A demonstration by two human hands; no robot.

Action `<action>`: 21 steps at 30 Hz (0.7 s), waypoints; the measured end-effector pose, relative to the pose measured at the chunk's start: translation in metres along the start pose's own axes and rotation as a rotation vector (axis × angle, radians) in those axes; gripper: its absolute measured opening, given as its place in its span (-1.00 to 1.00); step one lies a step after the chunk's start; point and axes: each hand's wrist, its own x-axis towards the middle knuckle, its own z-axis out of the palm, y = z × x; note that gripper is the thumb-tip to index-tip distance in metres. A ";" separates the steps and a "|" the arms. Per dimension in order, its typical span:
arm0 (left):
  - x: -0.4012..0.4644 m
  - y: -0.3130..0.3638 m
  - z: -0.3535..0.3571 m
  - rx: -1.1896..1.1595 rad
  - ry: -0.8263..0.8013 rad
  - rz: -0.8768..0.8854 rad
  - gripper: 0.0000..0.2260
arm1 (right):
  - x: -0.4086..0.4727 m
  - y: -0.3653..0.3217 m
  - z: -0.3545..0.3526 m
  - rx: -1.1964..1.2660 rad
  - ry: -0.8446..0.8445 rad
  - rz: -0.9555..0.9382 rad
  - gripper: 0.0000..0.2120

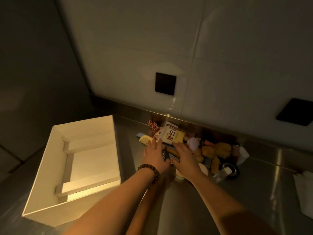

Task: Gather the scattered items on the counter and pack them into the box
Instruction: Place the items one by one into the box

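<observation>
A white open box (55, 167) with inner dividers stands on the steel counter at the left. A pile of small items lies against the back wall: a yellow comb (145, 139), a white-and-yellow packet (172, 134), a red-white patterned cloth tie (153, 126), a pale pink round case (194, 144), several yellow-brown plush pieces (218, 150) and a small clear bottle (221, 173). My left hand (155, 154), with a bead bracelet on its wrist, and my right hand (183, 157) lie flat, fingers spread, over a dark striped item (166, 154) at the pile's near edge.
Steel counter (186, 209) runs to the right, with a white cloth or bag (304, 192) at the right edge. Two black square plates (165, 83) sit on the tiled wall. A dark round object (232, 169) lies by the bottle.
</observation>
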 end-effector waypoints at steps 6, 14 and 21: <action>0.019 -0.007 0.017 -0.025 -0.007 -0.095 -0.18 | 0.016 0.005 0.012 -0.120 0.040 0.005 -0.62; 0.018 -0.013 0.008 0.030 0.061 0.013 -0.19 | 0.016 -0.005 0.001 -0.061 0.124 0.015 -0.68; 0.009 -0.007 -0.044 0.154 0.251 0.132 -0.33 | 0.003 -0.053 -0.031 0.102 0.296 -0.011 -0.72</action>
